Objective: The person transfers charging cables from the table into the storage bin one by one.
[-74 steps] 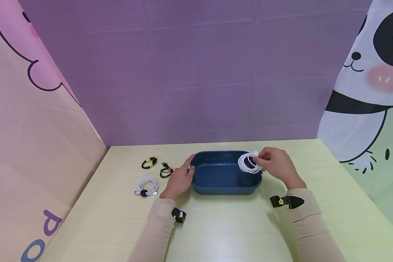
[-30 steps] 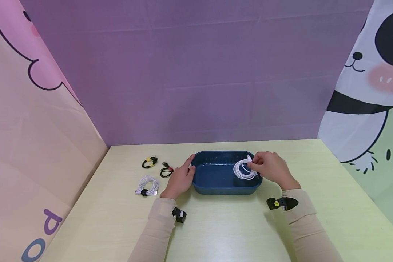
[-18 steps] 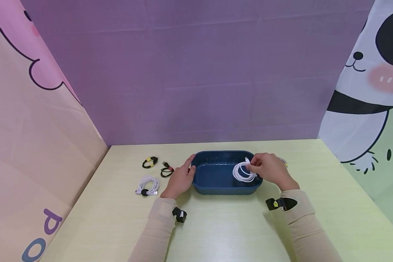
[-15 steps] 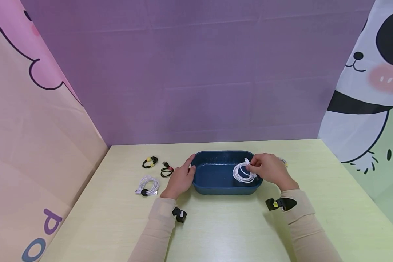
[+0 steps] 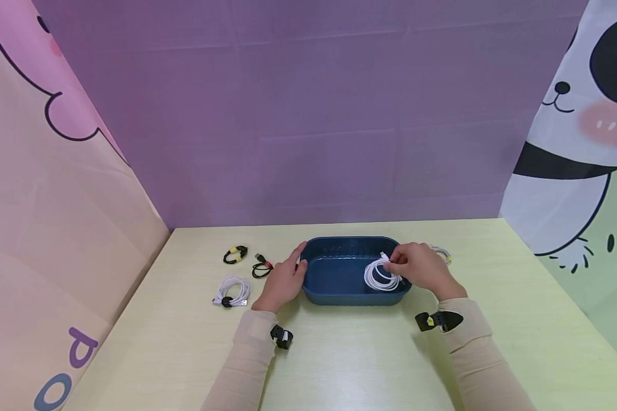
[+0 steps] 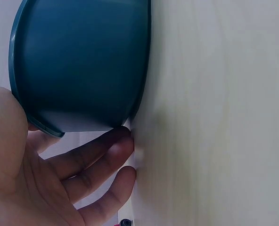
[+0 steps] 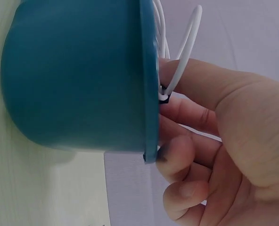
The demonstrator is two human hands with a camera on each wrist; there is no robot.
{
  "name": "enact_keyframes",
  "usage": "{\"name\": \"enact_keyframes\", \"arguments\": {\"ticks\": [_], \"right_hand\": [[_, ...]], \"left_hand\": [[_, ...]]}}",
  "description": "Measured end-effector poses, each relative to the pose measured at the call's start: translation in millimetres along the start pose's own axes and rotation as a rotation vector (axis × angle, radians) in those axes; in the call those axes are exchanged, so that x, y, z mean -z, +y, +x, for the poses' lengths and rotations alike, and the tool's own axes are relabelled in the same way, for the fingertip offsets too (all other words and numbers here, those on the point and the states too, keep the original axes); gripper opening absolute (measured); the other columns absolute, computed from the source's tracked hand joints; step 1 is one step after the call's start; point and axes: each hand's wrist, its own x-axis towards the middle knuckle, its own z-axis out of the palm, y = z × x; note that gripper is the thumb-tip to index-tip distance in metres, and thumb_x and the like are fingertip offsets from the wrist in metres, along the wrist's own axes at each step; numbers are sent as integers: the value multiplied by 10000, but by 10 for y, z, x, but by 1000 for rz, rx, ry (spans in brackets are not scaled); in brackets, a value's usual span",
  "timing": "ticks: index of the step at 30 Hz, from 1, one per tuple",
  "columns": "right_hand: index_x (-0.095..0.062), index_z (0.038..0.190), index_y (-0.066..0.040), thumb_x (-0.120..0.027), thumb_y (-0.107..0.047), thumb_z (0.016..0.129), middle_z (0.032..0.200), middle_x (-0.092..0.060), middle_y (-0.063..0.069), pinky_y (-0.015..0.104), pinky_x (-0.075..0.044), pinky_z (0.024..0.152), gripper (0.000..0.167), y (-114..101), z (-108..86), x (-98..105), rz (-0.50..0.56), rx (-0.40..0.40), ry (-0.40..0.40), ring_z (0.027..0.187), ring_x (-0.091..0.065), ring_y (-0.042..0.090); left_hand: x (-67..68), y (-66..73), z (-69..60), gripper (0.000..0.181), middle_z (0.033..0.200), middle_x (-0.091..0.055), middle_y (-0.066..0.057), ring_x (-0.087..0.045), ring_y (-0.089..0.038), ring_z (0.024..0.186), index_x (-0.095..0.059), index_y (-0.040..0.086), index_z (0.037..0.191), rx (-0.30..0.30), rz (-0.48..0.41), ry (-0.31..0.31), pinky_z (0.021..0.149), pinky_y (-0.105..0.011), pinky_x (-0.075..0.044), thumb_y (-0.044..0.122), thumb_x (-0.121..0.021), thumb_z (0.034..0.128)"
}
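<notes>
A dark blue plastic basin (image 5: 349, 299) sits on the table. My left hand (image 5: 283, 282) holds its left end, with thumb and index finger at the rim; in the left wrist view the other fingers lie by the outer wall (image 6: 83, 66). My right hand (image 5: 424, 267) pinches a coiled white charging cable (image 5: 370, 278) between thumb and fingers, inside the basin's right end. In the right wrist view a loop of the cable (image 7: 186, 44) and a bit of black tie show above the rim; the basin wall hides most of the coil.
Left of the basin lie a black cable with yellow bands (image 5: 233, 250), a black cable with a red band (image 5: 260, 268) and a white coiled cable (image 5: 244, 290). Behind my right hand, another light cable with yellow (image 5: 445, 255) is partly hidden.
My right hand has moved left and down, carrying the white charging cable from over the right rim to lower inside the basin. The left hand and basin have stayed in place.
</notes>
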Motion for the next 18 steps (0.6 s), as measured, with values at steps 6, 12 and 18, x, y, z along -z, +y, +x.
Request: {"name": "enact_keyframes", "arguments": {"ticks": [6,12,18], "right_hand": [[-728,886,-117,-752,-287,934,796,-680,-4,301,-457,640,178,15,12,-17,-24,-3,-9,743,-567,174],[-733,874,-120,-759,-284,925,791,-691,-7,302,-463,632,174,21,25,-37,-42,5,-10,722,-576,163],[-735,856,-120,-769,-270,917,779,-689,-9,292,-456,612,165,6,18,-48,-60,11,-8,704,-572,156]], "left_hand": [[6,5,-3,534,569,-398,8,-360,-154,464,-305,248,1621,-1,3,-4,500,-291,-292,296,-423,1102],[11,-2,-3,532,585,-414,6,-368,-154,466,-305,249,1621,-12,7,-2,503,-292,-298,288,-420,1103],[3,-6,6,531,581,-413,13,-368,-148,468,-303,252,1621,-7,7,-6,504,-287,-295,292,-417,1104]]}}
